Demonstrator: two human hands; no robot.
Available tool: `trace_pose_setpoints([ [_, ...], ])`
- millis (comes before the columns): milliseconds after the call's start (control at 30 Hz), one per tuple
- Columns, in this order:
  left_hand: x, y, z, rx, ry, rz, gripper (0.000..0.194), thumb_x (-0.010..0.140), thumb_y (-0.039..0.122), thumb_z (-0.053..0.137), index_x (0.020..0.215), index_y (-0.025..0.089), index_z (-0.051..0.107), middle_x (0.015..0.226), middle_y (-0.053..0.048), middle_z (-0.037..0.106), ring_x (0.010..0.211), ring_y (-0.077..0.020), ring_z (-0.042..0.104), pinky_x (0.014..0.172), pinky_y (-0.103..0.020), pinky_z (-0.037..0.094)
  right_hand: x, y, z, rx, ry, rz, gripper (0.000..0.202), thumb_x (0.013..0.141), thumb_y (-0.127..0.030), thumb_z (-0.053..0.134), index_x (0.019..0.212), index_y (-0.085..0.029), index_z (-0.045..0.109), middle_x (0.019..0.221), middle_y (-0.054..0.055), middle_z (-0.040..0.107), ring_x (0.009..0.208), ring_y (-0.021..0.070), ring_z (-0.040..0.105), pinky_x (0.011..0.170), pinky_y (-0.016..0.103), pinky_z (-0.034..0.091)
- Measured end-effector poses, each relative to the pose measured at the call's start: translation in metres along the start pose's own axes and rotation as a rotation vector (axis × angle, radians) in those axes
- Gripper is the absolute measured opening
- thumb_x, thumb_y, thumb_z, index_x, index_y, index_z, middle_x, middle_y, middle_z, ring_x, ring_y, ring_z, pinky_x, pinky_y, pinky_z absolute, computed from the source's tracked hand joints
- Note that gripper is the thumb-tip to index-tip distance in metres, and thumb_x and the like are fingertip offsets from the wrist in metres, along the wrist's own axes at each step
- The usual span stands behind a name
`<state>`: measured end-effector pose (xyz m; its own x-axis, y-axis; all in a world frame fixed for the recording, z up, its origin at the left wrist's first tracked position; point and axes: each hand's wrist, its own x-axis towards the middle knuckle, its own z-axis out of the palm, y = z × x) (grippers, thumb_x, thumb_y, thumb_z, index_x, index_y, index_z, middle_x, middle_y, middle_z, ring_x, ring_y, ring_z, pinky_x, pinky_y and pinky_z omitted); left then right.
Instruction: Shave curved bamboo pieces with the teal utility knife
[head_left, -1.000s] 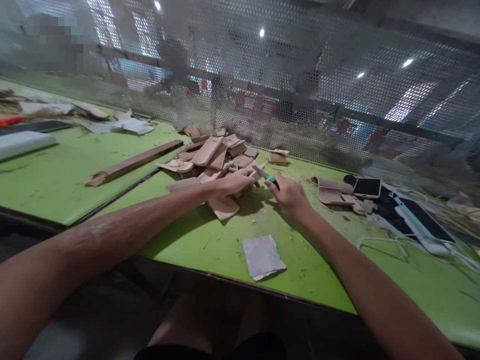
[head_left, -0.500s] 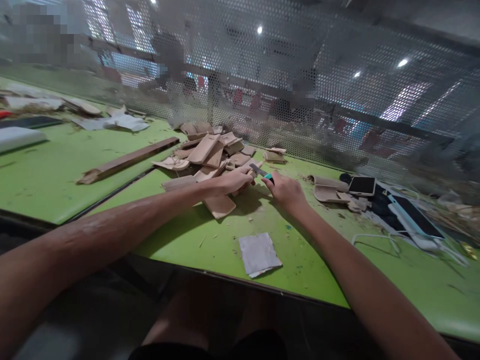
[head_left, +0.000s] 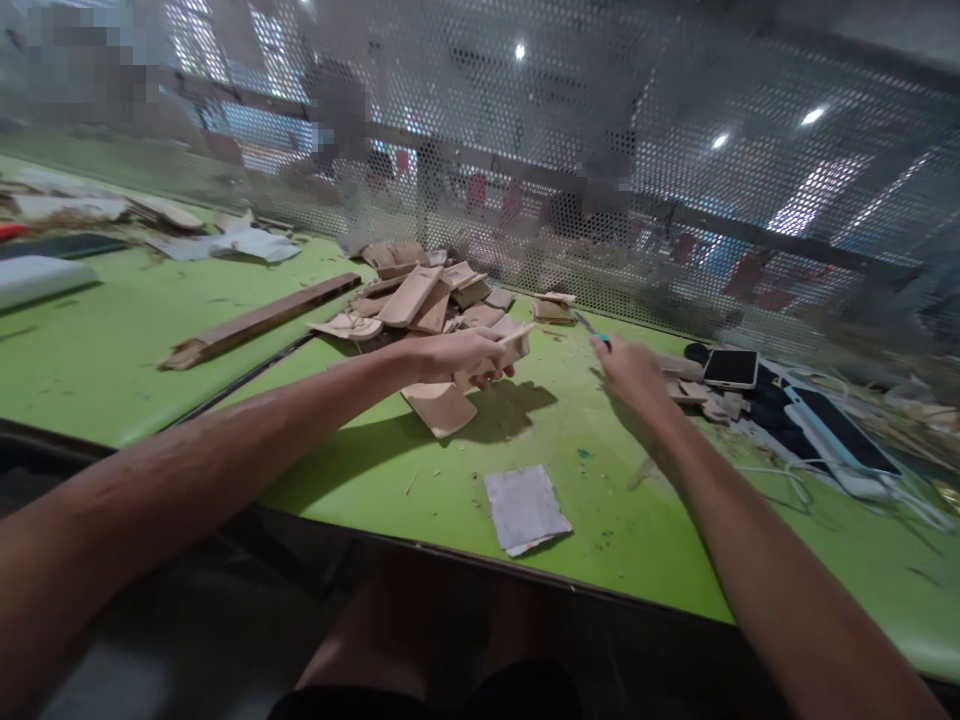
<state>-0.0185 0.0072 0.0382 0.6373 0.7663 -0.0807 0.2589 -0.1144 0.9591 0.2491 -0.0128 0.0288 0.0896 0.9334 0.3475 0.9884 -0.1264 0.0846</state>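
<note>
My left hand (head_left: 463, 354) is closed around a pale, wood-coloured piece (head_left: 517, 343), whose end sticks out past the fingers. A knife with a teal handle (head_left: 601, 341) is gripped in my right hand (head_left: 636, 368); its narrow blade points up and left, apart from the held piece. Just beyond my left hand lies a heap of flat and curved tan pieces (head_left: 412, 298). One more tan piece (head_left: 444, 410) rests on the table beneath my left wrist.
A folded grey cloth or paper square (head_left: 527, 508) lies near the front edge of the green table (head_left: 360, 470). To the left is a long brown strip (head_left: 259, 322). Phones (head_left: 731, 368) and cables sit at the right, and a perforated metal screen (head_left: 510, 140) stands along the back.
My right hand has moved to the right with the knife, away from the piece in my left hand. My left hand keeps its hold, and more of the piece shows.
</note>
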Motion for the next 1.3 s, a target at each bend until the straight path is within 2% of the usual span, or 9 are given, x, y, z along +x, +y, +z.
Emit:
trace_pose_setpoints([
  [67, -0.004, 0.007, -0.003, -0.009, 0.043, 0.005, 0.028, 0.070, 0.016, 0.058, 0.097, 0.017, 0.063, 0.086, -0.008, 0.064, 0.066, -0.0136, 0.057, 0.056, -0.024, 0.044, 0.007, 0.016, 0.003, 0.048, 0.101, 0.011, 0.059, 0.104, -0.050, 0.020, 0.102, -0.013, 0.066, 0.085, 0.016, 0.069, 0.072, 0.0246, 0.057, 0.062, 0.032, 0.026],
  [133, -0.004, 0.011, -0.005, -0.021, 0.071, 0.011, 0.030, 0.070, 0.017, 0.057, 0.100, 0.017, 0.063, 0.084, -0.007, 0.063, 0.066, -0.0139, 0.057, 0.057, -0.024, 0.044, 0.009, 0.015, 0.006, 0.136, 0.152, -0.042, 0.059, 0.104, -0.052, 0.018, 0.100, -0.014, 0.064, 0.083, 0.014, 0.068, 0.071, 0.0242, 0.056, 0.063, 0.031, 0.027],
  [367, 0.005, -0.004, 0.003, 0.069, 0.005, 0.001, 0.024, 0.073, 0.022, 0.054, 0.094, 0.014, 0.063, 0.078, -0.008, 0.060, 0.062, -0.0140, 0.053, 0.053, -0.024, 0.040, -0.011, -0.039, -0.001, 0.309, 0.191, -0.268, 0.060, 0.102, -0.059, 0.017, 0.106, -0.017, 0.059, 0.087, 0.012, 0.067, 0.072, 0.0234, 0.055, 0.062, 0.030, 0.026],
  [533, 0.008, -0.012, 0.008, 0.091, 0.012, 0.046, 0.018, 0.071, 0.022, 0.056, 0.089, 0.018, 0.056, 0.072, -0.003, 0.051, 0.058, -0.0125, 0.049, 0.051, -0.024, 0.038, -0.026, -0.056, -0.007, 0.149, 0.159, -0.298, 0.064, 0.102, -0.061, 0.014, 0.102, -0.017, 0.061, 0.094, 0.013, 0.069, 0.077, 0.0237, 0.058, 0.062, 0.031, 0.024],
  [733, 0.007, -0.012, 0.012, 0.083, 0.032, 0.053, 0.011, 0.072, 0.020, 0.055, 0.081, 0.020, 0.048, 0.066, 0.001, 0.043, 0.052, -0.0105, 0.041, 0.048, -0.024, 0.032, -0.031, -0.063, -0.014, -0.026, 0.065, -0.266, 0.068, 0.102, -0.061, 0.012, 0.111, -0.015, 0.061, 0.095, 0.015, 0.071, 0.079, 0.0250, 0.062, 0.062, 0.031, 0.025],
  [1000, 0.009, -0.012, 0.015, 0.149, 0.038, 0.080, 0.006, 0.076, 0.021, 0.050, 0.082, 0.019, 0.048, 0.065, 0.000, 0.046, 0.052, -0.0111, 0.043, 0.046, -0.024, 0.033, -0.028, -0.066, -0.008, -0.098, 0.057, -0.244, 0.072, 0.101, -0.063, 0.008, 0.114, -0.014, 0.059, 0.097, 0.016, 0.072, 0.080, 0.0257, 0.065, 0.061, 0.030, 0.029],
  [1133, 0.006, -0.009, 0.015, 0.211, 0.050, 0.082, 0.005, 0.078, 0.022, 0.050, 0.080, 0.018, 0.051, 0.067, -0.002, 0.050, 0.056, -0.0123, 0.048, 0.049, -0.024, 0.036, -0.021, -0.052, -0.008, -0.095, 0.025, -0.181, 0.068, 0.102, -0.059, 0.010, 0.118, -0.013, 0.059, 0.099, 0.018, 0.071, 0.081, 0.0262, 0.065, 0.062, 0.030, 0.030],
  [1233, 0.002, -0.002, 0.014, 0.208, 0.014, 0.088, 0.010, 0.079, 0.023, 0.052, 0.086, 0.017, 0.055, 0.075, -0.005, 0.055, 0.060, -0.0125, 0.050, 0.052, -0.024, 0.038, -0.008, -0.020, -0.008, -0.071, -0.042, 0.029, 0.066, 0.104, -0.056, 0.013, 0.115, -0.012, 0.061, 0.092, 0.019, 0.071, 0.076, 0.0262, 0.063, 0.062, 0.031, 0.029],
  [1300, 0.001, 0.002, 0.013, 0.169, 0.015, 0.107, 0.013, 0.079, 0.021, 0.052, 0.090, 0.017, 0.056, 0.077, -0.005, 0.055, 0.061, -0.0123, 0.049, 0.052, -0.025, 0.039, -0.001, -0.003, -0.009, -0.041, 0.032, 0.092, 0.065, 0.104, -0.055, 0.012, 0.113, -0.012, 0.061, 0.091, 0.019, 0.071, 0.075, 0.0263, 0.061, 0.063, 0.032, 0.028],
])
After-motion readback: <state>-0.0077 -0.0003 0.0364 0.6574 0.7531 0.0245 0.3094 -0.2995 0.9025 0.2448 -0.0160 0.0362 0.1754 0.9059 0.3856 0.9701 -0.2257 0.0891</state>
